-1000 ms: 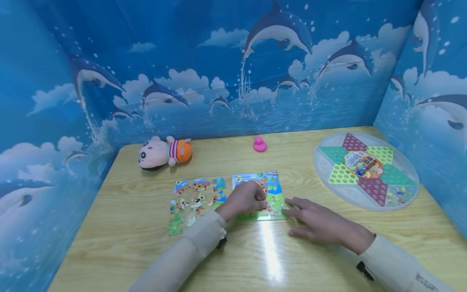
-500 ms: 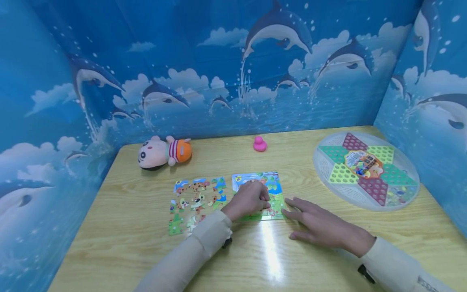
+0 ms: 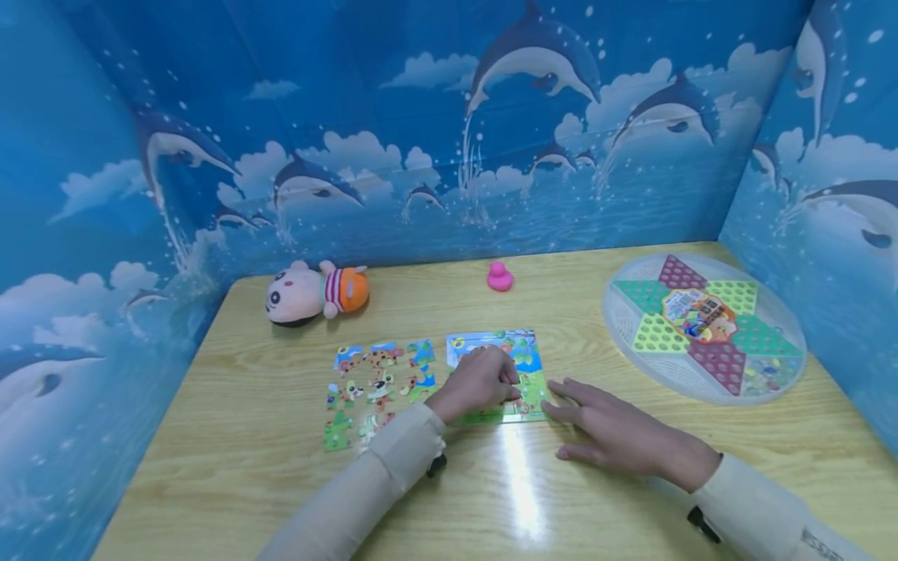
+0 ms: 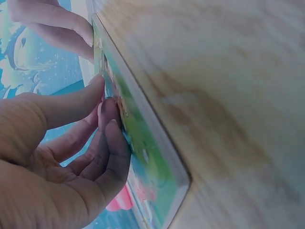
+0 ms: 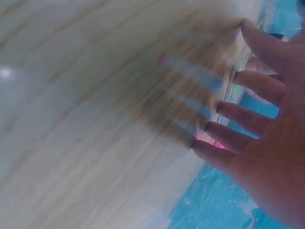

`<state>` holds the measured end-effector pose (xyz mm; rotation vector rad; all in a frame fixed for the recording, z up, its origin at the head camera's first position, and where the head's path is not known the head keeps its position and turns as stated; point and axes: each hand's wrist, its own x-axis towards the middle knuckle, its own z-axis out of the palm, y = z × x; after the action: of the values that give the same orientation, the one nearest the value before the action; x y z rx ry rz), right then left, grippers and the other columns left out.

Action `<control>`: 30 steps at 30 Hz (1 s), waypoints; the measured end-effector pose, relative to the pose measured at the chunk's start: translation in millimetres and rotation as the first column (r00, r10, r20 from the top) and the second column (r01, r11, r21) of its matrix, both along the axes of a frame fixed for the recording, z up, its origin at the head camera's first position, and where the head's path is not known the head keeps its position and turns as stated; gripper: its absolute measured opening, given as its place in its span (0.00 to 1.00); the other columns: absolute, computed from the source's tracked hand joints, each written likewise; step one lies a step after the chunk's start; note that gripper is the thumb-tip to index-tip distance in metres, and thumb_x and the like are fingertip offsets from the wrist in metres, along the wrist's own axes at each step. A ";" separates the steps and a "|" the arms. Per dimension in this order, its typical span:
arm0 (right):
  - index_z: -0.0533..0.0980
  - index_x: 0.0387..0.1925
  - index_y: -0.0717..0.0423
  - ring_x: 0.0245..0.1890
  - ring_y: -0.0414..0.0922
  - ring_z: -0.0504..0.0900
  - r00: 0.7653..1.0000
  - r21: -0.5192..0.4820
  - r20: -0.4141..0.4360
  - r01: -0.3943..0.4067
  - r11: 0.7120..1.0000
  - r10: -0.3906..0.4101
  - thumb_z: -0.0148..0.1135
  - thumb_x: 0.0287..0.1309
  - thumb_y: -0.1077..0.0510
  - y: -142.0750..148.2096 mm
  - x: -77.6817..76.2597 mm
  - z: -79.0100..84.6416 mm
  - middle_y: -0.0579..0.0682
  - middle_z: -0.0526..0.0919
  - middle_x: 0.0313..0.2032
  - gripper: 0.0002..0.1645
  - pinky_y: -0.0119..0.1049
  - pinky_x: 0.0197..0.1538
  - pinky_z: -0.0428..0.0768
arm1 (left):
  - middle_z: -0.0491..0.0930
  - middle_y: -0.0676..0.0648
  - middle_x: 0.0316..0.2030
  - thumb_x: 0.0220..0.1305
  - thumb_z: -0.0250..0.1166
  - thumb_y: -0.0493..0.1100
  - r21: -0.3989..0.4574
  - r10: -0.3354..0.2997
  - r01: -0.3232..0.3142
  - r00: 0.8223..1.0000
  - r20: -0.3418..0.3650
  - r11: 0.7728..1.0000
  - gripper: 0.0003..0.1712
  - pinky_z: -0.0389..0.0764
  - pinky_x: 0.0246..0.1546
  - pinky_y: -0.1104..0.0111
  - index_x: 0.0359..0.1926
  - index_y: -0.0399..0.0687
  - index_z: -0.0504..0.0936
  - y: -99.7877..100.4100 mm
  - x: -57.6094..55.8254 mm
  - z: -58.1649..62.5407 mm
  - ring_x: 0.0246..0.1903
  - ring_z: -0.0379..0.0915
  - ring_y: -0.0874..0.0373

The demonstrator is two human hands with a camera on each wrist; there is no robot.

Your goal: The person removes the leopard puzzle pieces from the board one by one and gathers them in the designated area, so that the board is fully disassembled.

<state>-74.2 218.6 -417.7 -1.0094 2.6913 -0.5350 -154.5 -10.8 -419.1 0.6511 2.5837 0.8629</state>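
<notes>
A jigsaw puzzle board (image 3: pixel 532 366) with a blue and green picture lies flat mid-table. Over it my left hand (image 3: pixel 475 387) bends down, thumb and curled fingers pinching a small puzzle piece low against the surface. In the left wrist view the fingertips (image 4: pixel 108 102) mostly hide that piece. My right hand (image 3: pixel 610 425) rests at the board's right edge, fingers spread and fairly straight, with nothing in them; the right wrist view shows its fingertips down on the table. Left of the board, several loose puzzle pieces (image 3: pixel 339 428) are spread out, partly behind the left wrist.
A round Chinese checkers board (image 3: pixel 715 382) lies at the right. Along the back sit a plush doll (image 3: pixel 344 290) at left and a pink toy duck (image 3: pixel 500 278) near the middle. A dolphin-printed backdrop (image 3: pixel 421 210) encloses the wooden table (image 3: pixel 231 467).
My left hand shifted slightly right over the puzzle board in the first half second, then stayed put. The right hand has barely moved.
</notes>
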 end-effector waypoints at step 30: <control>0.73 0.65 0.62 0.70 0.69 0.61 1.000 -0.011 0.005 0.015 1.000 -0.015 0.69 0.61 0.46 0.1 0.6 -1.4 0.68 0.64 0.71 0.37 0.64 0.68 0.63 | 0.83 0.49 0.31 0.63 0.71 0.38 0.184 0.115 -0.169 0.956 0.271 0.968 0.02 0.79 0.34 0.65 0.34 0.43 0.86 -76.8 -7.5 17.5 0.32 0.76 0.56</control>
<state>-73.5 218.7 -419.1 -0.9903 2.6968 -0.5546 -162.1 -87.6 -401.6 0.3767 2.3471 1.1890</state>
